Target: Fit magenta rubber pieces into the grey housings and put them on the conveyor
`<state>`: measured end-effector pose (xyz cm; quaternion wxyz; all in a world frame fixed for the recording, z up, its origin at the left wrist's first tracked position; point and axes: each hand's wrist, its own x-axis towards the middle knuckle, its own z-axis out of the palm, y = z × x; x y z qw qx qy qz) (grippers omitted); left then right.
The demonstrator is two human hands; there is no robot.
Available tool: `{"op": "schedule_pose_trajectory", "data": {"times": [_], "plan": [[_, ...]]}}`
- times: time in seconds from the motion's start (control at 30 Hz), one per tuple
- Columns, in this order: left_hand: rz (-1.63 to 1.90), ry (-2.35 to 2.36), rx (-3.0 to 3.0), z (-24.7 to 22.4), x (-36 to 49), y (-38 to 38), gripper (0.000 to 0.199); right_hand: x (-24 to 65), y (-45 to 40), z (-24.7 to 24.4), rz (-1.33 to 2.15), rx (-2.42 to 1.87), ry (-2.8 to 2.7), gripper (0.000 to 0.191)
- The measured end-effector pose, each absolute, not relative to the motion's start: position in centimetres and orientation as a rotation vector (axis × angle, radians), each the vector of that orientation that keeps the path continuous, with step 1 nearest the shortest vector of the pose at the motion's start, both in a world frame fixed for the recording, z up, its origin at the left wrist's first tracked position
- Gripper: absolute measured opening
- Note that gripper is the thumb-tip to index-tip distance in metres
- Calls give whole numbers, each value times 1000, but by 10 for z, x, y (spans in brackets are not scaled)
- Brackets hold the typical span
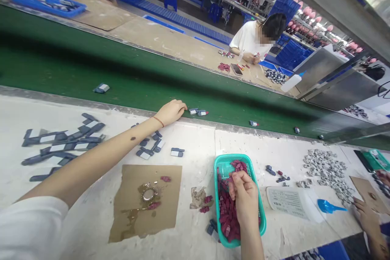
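My left hand (172, 111) reaches over the near edge of the green conveyor belt (146, 83), its fingers bent downward. Beside its fingertips lie two small dark grey and white plastic parts (198, 112), one with a red tip. Whether the fingers hold anything is hidden. My right hand (247, 197) is over a turquoise basket (262, 225) filled with small maroon plastic pieces (227, 211). Its thumb and fingers are pinched together around what looks like one maroon piece. A brown cardboard sheet (170, 211) bears a round cap of liquid (148, 195) and loose maroon pieces.
Grey parts (63, 142) spread across the table at left. To the right stand a lying clear bottle (292, 203) with a blue nozzle (330, 206) and a pile of pale pieces (326, 170). Co-workers' hands (365, 215) are at far right; another person (252, 44) sits across the belt.
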<state>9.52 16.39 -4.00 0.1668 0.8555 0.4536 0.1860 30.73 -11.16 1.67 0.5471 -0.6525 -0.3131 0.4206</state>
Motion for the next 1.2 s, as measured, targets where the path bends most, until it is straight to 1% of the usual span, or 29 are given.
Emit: {"op": "schedule_pose_trajectory", "data": {"times": [0.07, 0.17, 0.2, 0.33, 0.47, 0.57, 0.63, 0.67, 0.77, 0.87, 0.93, 1.07, 1.13, 1.2], "plan": [[525, 1298, 2440, -38, 96, 162, 33, 297, -110, 19, 1038, -1499, -696, 45], [500, 1286, 2424, -34, 109, 158, 43, 283, -107, 22, 1040, -1461, -666, 44], [490, 1277, 2412, -33, 116, 157, 43, 280, -106, 23, 1027, -1460, -664, 43], [491, 1242, 2320, -29, 139, 157, 31, 272, -105, 25, 1061, -1489, -684, 41], [560, 1213, 2131, -23, 143, 156, 32, 264, -108, 23, 1115, -1503, -729, 46], [640, 1213, 1906, -20, 132, 150, 32, 249, -109, 20, 1095, -1526, -812, 44], [692, 1222, 1716, -18, 118, 142, 24, 235, -107, 16, 1084, -1541, -915, 40], [714, 1223, 1614, -17, 109, 136, 24, 228, -106, 13, 1079, -1547, -985, 37], [757, 1193, 1323, -13, 78, 110, 34, 207, -99, 2, 1061, -1561, -1239, 27], [758, 1142, 1116, -5, 44, 74, 33, 189, -92, -11, 1031, -1541, -1528, 22], [746, 1109, 990, 0, 24, 49, 35, 181, -89, -18, 946, -1475, -1733, 24], [707, 1052, 749, 2, 0, 7, 46, 171, -88, -30, 675, -1332, -2036, 36], [719, 1074, 775, -1, -5, -8, 46, 169, -89, -32, 574, -1307, -2124, 40], [767, 1103, 858, -5, -7, -21, 42, 169, -89, -33, 545, -1302, -2148, 40]]}}
